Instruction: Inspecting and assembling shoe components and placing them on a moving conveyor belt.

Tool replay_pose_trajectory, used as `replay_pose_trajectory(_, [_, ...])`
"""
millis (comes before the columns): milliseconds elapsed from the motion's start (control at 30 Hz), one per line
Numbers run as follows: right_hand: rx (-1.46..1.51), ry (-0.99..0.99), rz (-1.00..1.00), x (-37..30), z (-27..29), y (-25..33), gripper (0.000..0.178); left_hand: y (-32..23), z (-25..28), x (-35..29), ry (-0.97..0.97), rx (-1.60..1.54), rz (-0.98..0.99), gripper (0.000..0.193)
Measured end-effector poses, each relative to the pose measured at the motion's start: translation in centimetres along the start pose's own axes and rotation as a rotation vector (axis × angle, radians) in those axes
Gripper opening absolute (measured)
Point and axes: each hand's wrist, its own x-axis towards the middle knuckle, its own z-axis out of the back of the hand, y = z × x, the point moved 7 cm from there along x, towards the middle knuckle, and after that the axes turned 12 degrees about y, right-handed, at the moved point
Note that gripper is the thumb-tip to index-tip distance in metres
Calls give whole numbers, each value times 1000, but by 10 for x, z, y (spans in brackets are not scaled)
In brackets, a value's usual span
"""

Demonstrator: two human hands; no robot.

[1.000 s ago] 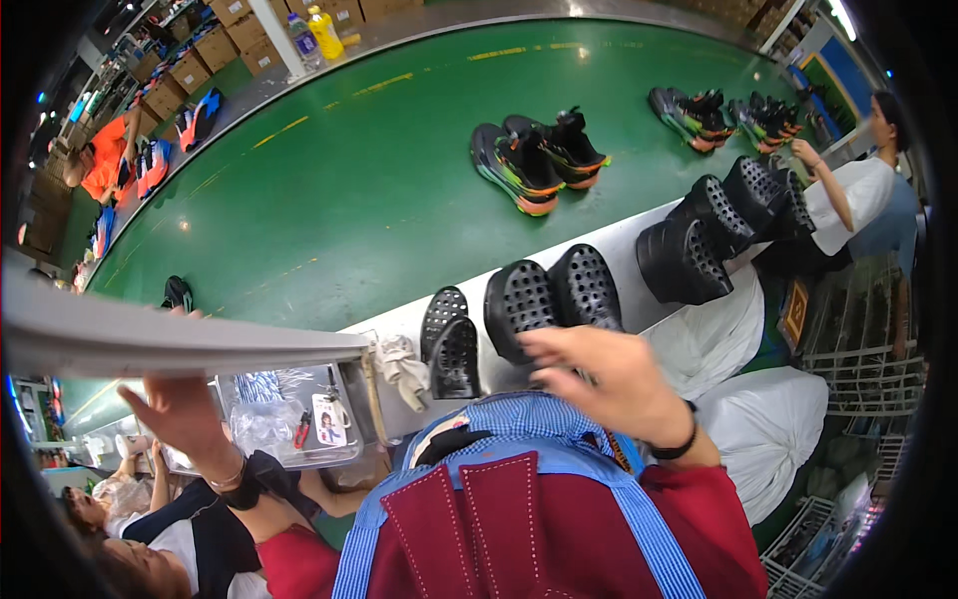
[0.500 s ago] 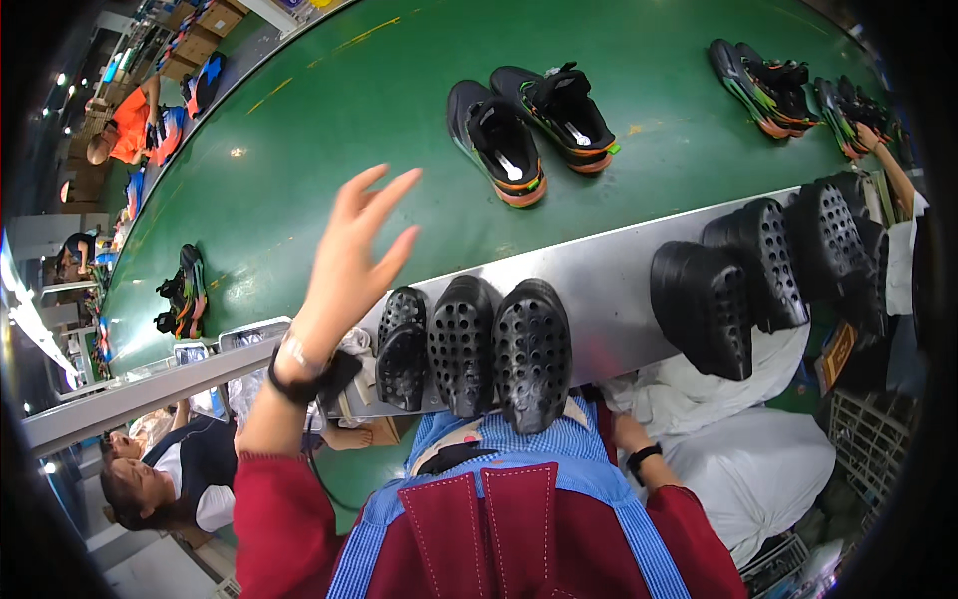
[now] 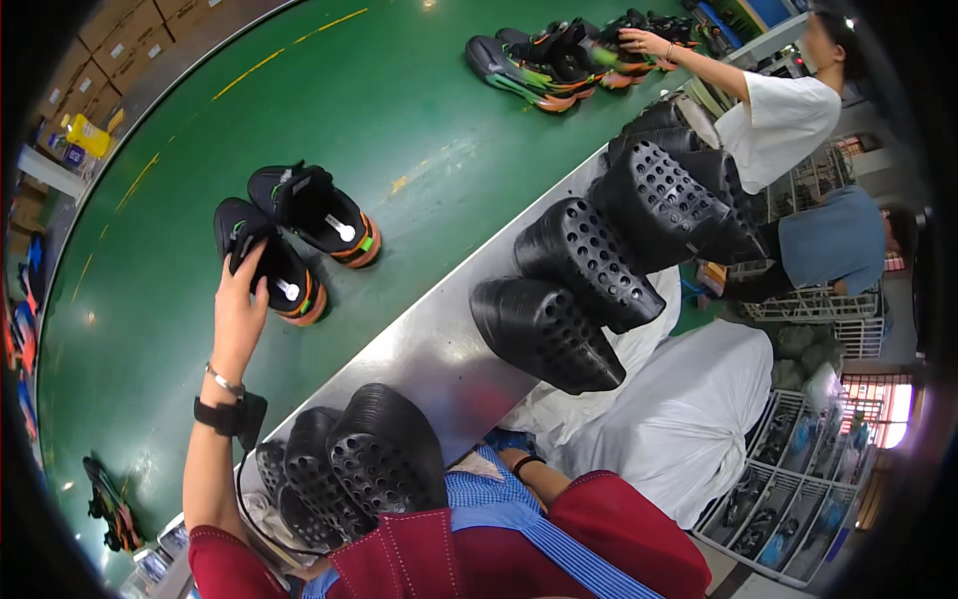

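Note:
Two black sneakers with orange-and-green heels stand side by side on the green work surface. My left hand reaches the nearer left sneaker, its fingers at the collar and tongue and its thumb along the opening; I take it as gripping there. The other sneaker stands just right of it, untouched. White pieces show inside both shoes. My right hand is down by the blue checked apron, its fingers hidden. Black perforated shoe lasts stand on the metal ledge in front of my body.
More black lasts crowd the metal ledge to the right. White sacks and a wire rack lie beyond it. At the far right a co-worker's hand touches further sneakers. Another sneaker lies at the lower left.
The view has turned to the right. My left hand has gone from open in the air to the left sneaker of the pair. The right arm stays low by the apron.

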Motion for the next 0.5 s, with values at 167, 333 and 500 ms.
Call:
replay_pose_trajectory(167, [-61, -177, 147, 1, 34, 33, 35, -2, 0, 1, -36, 1, -96, 50])
replay_pose_trajectory(333, [-123, -343, 320, 35, 84, 69, 36, -13, -1, 7, -21, 76, -70, 52])
replay_pose_trajectory(500, [-168, -522, 518, 73, 160, 112, 36, -14, -3, 6, 21, 80, -52, 55])
